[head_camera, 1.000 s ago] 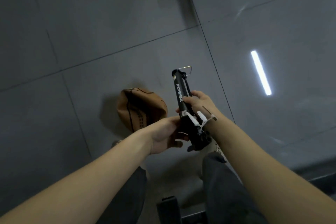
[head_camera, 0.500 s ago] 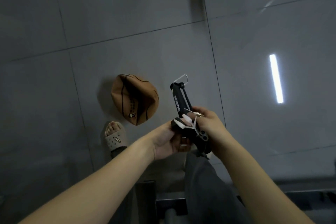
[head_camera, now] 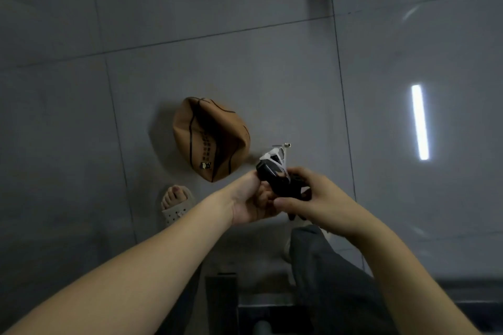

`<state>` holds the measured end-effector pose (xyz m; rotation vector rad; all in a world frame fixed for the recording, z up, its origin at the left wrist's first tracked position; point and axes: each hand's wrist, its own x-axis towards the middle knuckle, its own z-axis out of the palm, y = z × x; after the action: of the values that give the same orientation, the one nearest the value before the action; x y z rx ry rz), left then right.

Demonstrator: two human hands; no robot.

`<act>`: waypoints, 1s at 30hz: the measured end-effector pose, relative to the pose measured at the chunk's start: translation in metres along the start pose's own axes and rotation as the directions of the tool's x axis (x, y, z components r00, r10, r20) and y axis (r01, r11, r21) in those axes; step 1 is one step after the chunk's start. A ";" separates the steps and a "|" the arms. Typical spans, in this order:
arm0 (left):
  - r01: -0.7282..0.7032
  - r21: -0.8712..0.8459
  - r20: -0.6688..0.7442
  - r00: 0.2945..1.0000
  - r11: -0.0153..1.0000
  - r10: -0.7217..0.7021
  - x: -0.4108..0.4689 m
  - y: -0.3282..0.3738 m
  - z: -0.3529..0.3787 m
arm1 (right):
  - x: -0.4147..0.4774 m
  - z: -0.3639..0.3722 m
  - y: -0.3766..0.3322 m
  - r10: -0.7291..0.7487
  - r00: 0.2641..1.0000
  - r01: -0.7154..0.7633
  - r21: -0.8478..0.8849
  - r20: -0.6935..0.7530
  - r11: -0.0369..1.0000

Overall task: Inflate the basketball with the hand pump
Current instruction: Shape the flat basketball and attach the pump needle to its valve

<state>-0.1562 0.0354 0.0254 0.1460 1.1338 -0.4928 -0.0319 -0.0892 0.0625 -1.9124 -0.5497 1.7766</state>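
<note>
Pump (head_camera: 272,174) has swung from lengthwise to end-on toward the camera. Both hands are clamped on it: left hand (head_camera: 249,198) curled under the body, right hand (head_camera: 315,200) wrapped round the near end. Basketball (head_camera: 211,139) lies collapsed on the floor (head_camera: 245,62) at centre frame, up-left of the pump, not touching. Risks: needle (head_camera: 284,145) (thin, exposed) bends if pushed in off-axis; the limp ball slides with nobody holding it. Valve not visible.
</note>
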 end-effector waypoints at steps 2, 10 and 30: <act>0.024 0.034 0.026 0.999 0.999 -0.025 0.006 0.003 -0.012 | 0.015 0.014 -0.005 -0.030 0.992 0.002 -0.221 -0.121 0.975; -0.102 0.623 -0.350 0.850 0.775 0.394 0.008 0.042 -0.053 | 0.054 0.021 -0.005 -0.055 0.995 0.009 -0.469 -0.084 0.883; -0.477 0.879 0.407 0.742 -0.007 0.533 -0.014 0.106 -0.033 | 0.089 -0.013 -0.042 -0.252 0.940 0.118 -0.474 -0.231 0.873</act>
<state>-0.1412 0.1448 0.0095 1.7180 0.5255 -0.4518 -0.0106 -0.0041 0.0156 -2.2812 -1.0778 1.2883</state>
